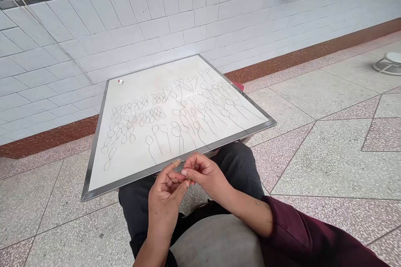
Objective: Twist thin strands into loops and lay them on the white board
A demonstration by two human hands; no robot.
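Observation:
My left hand (166, 200) and my right hand (209, 177) meet in front of the near table edge, above my lap. The fingers of both are pinched together around a thin wire (182, 161), of which only a short curved bit shows; the rest is hidden by the fingers. On the white table (131, 175) just beyond lie many thin dark wires. Towards the right are wires with one loop and a long tail (149, 141). At the left, wires bent into double loops, like a figure eight (109, 159), lie in rough rows.
A metal rim (103, 190) runs round the table, which stands against a white tiled wall (131, 29). A small white and red object (120, 82) lies at its far left corner. Farther right, a round stool (390, 62) stands on the terrazzo floor (344, 150).

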